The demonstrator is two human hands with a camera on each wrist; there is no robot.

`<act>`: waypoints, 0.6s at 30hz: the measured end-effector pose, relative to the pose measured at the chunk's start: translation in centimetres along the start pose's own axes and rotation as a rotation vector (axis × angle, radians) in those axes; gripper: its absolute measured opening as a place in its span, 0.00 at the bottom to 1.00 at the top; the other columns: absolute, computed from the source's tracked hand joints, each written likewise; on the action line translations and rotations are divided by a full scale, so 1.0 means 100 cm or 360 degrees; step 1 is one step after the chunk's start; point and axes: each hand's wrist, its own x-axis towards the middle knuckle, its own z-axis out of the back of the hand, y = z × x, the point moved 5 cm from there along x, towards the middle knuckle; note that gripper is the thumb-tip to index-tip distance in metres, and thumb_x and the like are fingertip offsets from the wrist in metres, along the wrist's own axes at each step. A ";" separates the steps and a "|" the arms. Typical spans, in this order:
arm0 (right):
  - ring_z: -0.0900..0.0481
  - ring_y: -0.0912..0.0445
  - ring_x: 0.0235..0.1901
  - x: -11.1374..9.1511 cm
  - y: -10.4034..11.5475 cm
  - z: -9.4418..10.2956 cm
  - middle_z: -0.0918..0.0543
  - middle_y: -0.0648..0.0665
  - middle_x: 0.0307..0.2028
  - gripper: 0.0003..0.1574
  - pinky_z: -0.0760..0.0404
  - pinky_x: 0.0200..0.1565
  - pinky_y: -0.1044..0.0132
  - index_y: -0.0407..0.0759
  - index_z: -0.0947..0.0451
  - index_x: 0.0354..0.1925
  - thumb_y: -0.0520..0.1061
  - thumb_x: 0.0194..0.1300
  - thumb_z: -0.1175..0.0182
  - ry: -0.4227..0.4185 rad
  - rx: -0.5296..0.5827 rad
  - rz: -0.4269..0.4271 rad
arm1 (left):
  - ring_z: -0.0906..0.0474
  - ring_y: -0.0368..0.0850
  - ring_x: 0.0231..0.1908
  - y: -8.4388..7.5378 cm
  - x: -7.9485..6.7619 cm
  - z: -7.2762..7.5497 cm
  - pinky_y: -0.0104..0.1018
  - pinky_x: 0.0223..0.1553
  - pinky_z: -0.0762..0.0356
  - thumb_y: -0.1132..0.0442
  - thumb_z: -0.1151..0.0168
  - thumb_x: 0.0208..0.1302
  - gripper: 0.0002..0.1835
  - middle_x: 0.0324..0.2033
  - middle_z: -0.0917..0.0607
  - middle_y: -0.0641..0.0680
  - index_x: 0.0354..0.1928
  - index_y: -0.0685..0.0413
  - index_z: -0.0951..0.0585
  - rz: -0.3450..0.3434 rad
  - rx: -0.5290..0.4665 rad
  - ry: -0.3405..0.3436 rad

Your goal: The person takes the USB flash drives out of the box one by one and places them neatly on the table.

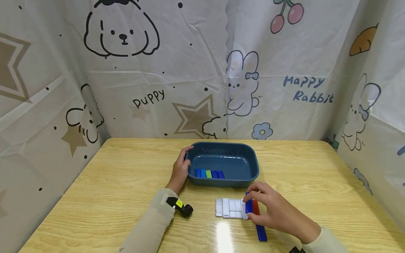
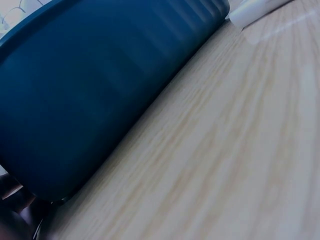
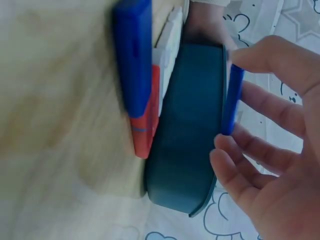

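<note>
My left hand grips the left end of a dark teal plastic tub, its fingers at the rim. The left wrist view shows the tub's outer wall with a dark bit of the hand at its lower corner. Between thumb and fingertips, my right hand pinches a small blue bar-shaped block, held above the table. Near that hand a row of white blocks lies side by side. A red block and another blue block lie end to end at the row's right.
Inside the tub, against its front left wall, several small blocks stand in a row, blue ones and a green one. All rests on a light wooden table. A printed curtain hangs behind and at both sides.
</note>
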 end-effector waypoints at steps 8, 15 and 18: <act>0.28 0.59 0.46 -0.008 0.006 -0.009 0.26 0.52 0.50 0.29 0.21 0.49 0.62 0.43 0.22 0.51 0.51 0.51 0.28 0.0222 -0.0039 -0.0025 | 0.42 0.47 0.69 -0.001 -0.001 0.000 0.52 0.67 0.47 0.69 0.58 0.59 0.30 0.67 0.32 0.50 0.64 0.45 0.30 -0.0002 0.0020 -0.0030; 0.30 0.60 0.44 -0.012 0.010 -0.013 0.28 0.50 0.48 0.31 0.23 0.45 0.66 0.39 0.22 0.51 0.50 0.51 0.29 0.0322 0.0028 0.0007 | 0.43 0.47 0.69 -0.002 -0.001 0.000 0.51 0.68 0.48 0.69 0.59 0.59 0.30 0.68 0.33 0.50 0.65 0.46 0.31 0.0000 0.0024 -0.0020; 0.30 0.60 0.43 -0.013 0.010 -0.015 0.30 0.51 0.48 0.30 0.23 0.43 0.67 0.41 0.23 0.51 0.50 0.51 0.29 0.0396 0.0088 -0.0056 | 0.43 0.46 0.69 -0.004 -0.001 -0.001 0.51 0.68 0.48 0.69 0.59 0.60 0.29 0.68 0.33 0.49 0.65 0.46 0.31 -0.0004 0.0024 -0.0014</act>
